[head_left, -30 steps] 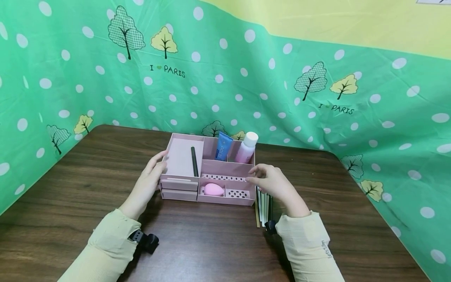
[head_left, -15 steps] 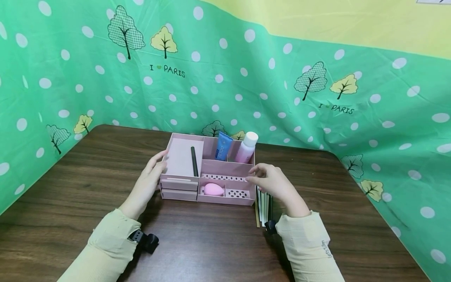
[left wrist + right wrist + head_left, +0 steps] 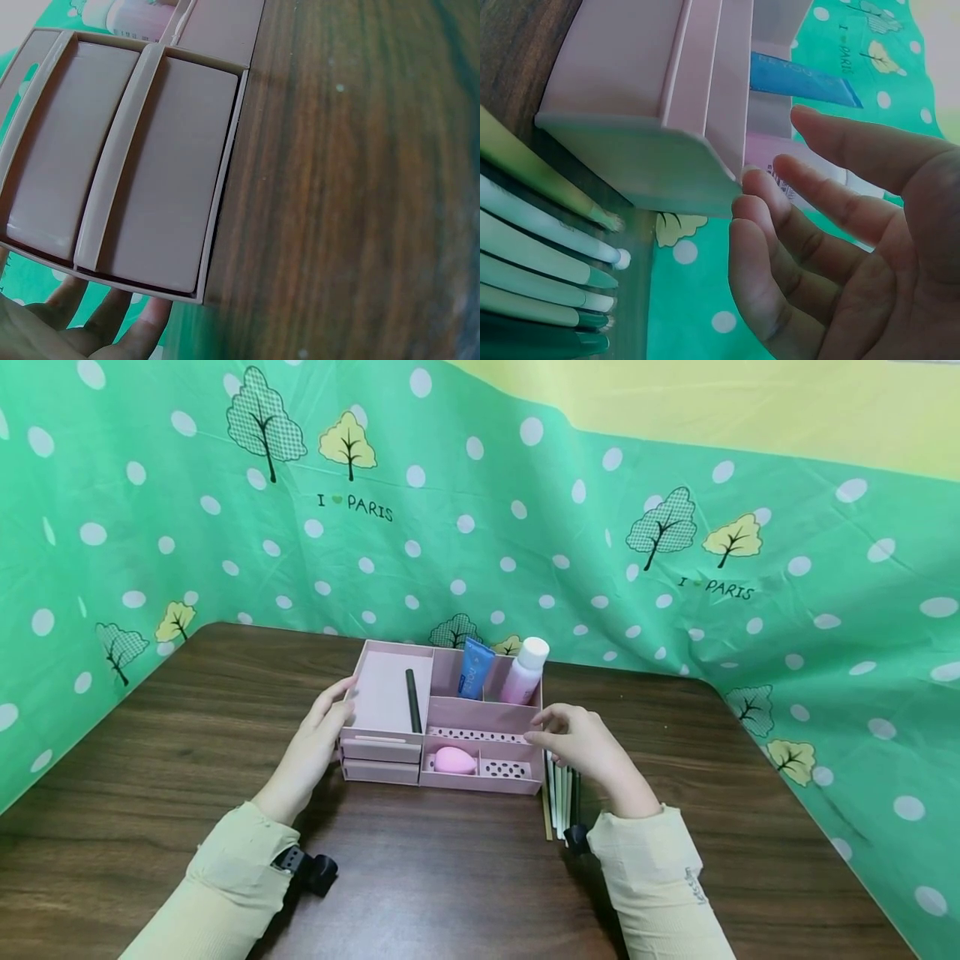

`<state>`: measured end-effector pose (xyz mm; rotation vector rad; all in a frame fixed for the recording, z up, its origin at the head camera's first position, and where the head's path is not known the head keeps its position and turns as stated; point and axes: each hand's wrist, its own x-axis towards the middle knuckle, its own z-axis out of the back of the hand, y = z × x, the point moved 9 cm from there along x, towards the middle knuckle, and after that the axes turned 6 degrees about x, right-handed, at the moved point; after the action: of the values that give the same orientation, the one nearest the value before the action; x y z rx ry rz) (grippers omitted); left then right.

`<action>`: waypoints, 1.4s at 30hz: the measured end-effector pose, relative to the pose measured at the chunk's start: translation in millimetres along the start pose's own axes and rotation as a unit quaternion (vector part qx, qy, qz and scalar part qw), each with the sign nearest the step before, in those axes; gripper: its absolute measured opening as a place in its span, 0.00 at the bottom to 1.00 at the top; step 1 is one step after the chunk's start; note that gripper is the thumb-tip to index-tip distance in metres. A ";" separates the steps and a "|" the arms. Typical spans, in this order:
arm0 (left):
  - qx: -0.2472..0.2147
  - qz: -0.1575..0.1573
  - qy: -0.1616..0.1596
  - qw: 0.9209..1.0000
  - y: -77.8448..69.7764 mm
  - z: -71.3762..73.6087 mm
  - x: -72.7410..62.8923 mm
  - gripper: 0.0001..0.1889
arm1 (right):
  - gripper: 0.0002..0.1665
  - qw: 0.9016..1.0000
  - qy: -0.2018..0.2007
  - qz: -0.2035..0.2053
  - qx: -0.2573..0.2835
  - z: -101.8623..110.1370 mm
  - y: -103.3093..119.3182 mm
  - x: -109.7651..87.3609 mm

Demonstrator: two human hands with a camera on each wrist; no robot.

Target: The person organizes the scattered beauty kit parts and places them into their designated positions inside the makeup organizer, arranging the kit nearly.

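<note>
A pink desktop organizer [image 3: 480,787] stands on the table. Against its left side rests my left hand [image 3: 311,758], fingers extended; in the left wrist view, fingertips [image 3: 154,313] show along the side by the two drawers [image 3: 169,172]. My right hand [image 3: 588,752] is at the organizer's right wall, its fingers loosely bent and holding nothing. In the right wrist view, the fingertips meet or nearly meet the wall's edge. A blue tube [image 3: 476,670] and a white-capped pink bottle [image 3: 522,675] stand in the back compartments. A pink makeup sponge [image 3: 454,761] lies in a front one, and a dark pen-like stick [image 3: 413,702] on the top tray.
Several slender sticks [image 3: 558,802], some with brush-like tips, lie side by side on the table right of the organizer, under my right forearm. The brown table [image 3: 420,877] extends on both sides. A green patterned cloth [image 3: 480,560] hangs behind it.
</note>
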<state>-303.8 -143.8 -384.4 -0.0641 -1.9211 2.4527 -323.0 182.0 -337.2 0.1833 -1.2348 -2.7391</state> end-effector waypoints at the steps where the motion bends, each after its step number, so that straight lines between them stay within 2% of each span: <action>1: 0.000 -0.001 0.000 1.000 0.0 0.0 0.3 0.29 | 0.19 1.000 -0.002 -0.001 0.002 1.0 -0.5 0.0; 16: -0.004 -0.006 0.003 1.000 -1.9 -0.1 -1.3 0.29 | 0.20 1.000 -0.015 -0.011 -0.017 18.6 -8.0 0.5; 20: -0.005 -0.006 0.003 1.000 -2.0 -0.2 -1.2 0.29 | 0.21 0.999 -0.017 -0.024 -0.020 22.4 -13.1 1.6; 26: -0.003 -0.003 0.004 1.000 -1.4 -0.4 -0.8 0.29 | 0.20 0.998 -0.015 -0.058 0.002 25.7 -23.5 1.8; 33: -0.001 -0.001 0.005 1.000 -2.6 0.2 -1.5 0.29 | 0.19 0.997 -0.008 -0.072 0.005 27.1 -32.3 2.3; 42: -0.008 -0.004 0.006 1.000 -3.8 -0.4 -1.9 0.28 | 0.19 0.993 0.007 -0.115 0.035 26.7 -47.7 -1.1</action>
<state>-301.9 -142.6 -380.8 -0.0715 -1.9324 2.4262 -329.7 233.1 -355.4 0.3729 -1.3869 -2.8797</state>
